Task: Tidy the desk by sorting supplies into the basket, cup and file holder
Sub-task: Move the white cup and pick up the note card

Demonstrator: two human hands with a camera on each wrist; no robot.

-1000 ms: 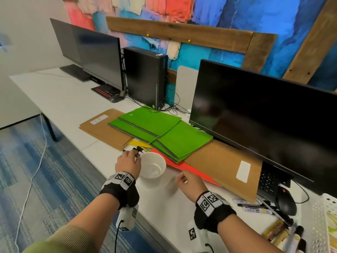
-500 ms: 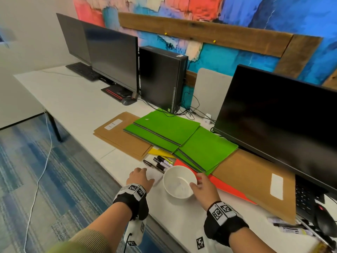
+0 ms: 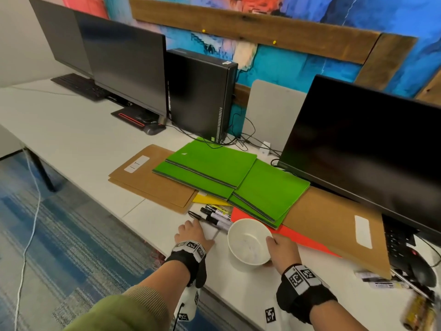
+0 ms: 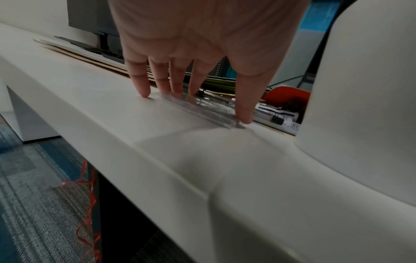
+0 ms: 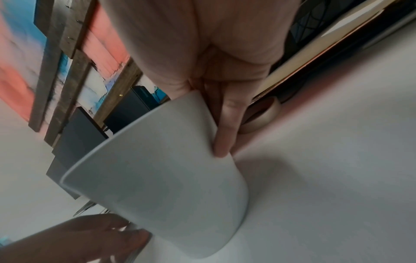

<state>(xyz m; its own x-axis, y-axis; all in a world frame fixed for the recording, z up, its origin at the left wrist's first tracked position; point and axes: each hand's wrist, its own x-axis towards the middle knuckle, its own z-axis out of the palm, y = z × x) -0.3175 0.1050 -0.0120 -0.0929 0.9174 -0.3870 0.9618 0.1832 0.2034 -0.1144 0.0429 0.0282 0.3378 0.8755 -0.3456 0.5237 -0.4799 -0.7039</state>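
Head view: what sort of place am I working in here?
Most likely a shared office. A long white desk carries two workstations with dark monitors, a small tower PC and a keyboard. Green folders and markers lie loose near the white cup.

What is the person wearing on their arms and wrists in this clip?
Both hands are bare. Each wrist carries a black strap with white blocks printed with black square fiducial markers: left wrist band, right wrist band. A white camera unit with a black cable hangs under the left wrist. The left arm has an olive ribbed-cuff sleeve.
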